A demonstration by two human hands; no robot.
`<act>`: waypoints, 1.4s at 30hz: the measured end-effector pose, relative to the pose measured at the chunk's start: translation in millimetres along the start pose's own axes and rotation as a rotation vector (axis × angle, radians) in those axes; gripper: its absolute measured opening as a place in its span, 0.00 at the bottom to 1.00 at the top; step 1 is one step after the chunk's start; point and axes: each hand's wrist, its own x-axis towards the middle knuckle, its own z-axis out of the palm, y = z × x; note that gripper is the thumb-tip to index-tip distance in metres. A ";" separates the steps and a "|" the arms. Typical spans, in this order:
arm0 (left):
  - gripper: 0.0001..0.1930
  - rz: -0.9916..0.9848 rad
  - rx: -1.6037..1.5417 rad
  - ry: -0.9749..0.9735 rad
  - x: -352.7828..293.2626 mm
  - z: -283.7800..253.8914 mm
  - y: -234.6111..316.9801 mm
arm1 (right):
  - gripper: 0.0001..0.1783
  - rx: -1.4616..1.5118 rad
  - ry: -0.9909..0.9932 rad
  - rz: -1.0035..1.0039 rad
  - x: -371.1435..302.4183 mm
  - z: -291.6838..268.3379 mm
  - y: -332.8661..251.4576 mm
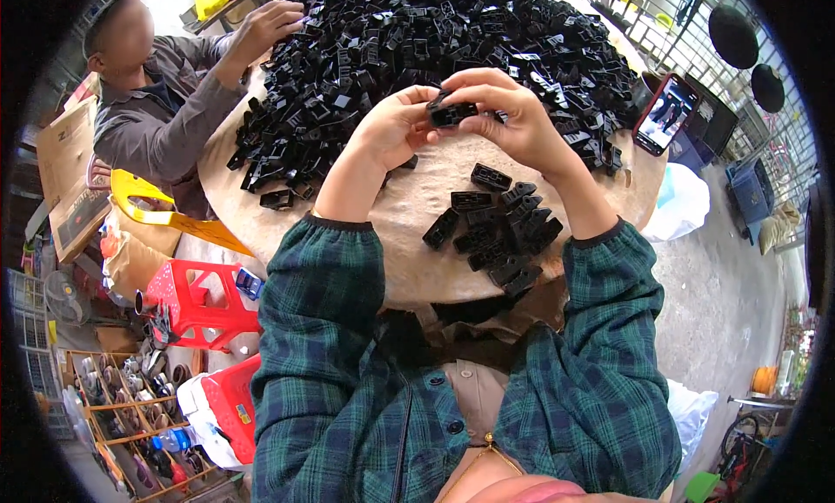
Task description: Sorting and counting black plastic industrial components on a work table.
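In front of me, above the near part of a round pale table (pixel 400 251), both hands hold one small black plastic part (pixel 452 114). My left hand (pixel 390 130) pinches its left end, while my right hand (pixel 520 118) has thumb and fingers closed on its right side. Fingers hide some of its shape. Behind my hands rises a large pile of similar black plastic parts (pixel 417 42). Between my forearms, close to the table's near edge, lies a smaller loose group of black parts (pixel 509 229).
Across the table to the left sits a person (pixel 165 111), one hand at the pile's edge. A phone (pixel 668 116) stands at the table's right side. To my left are a red plastic stool (pixel 187 298), a yellow plastic piece (pixel 143 197) and a shoe rack (pixel 130 416).
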 end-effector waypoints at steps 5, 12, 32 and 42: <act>0.14 0.019 0.239 0.194 0.4 25.6 -2.7 | 0.15 -0.209 0.021 -0.018 -6.3 -0.1 6.6; 0.13 0.393 0.580 0.215 -1.6 41.4 -12.6 | 0.13 -0.237 0.239 0.104 -6.2 9.0 3.3; 0.16 0.407 0.466 0.332 2.8 43.8 -22.9 | 0.20 -0.407 0.246 0.033 -8.6 13.8 4.7; 0.14 0.258 1.688 -0.057 -5.6 45.1 -35.7 | 0.18 -0.893 0.202 0.615 -10.6 -94.1 63.0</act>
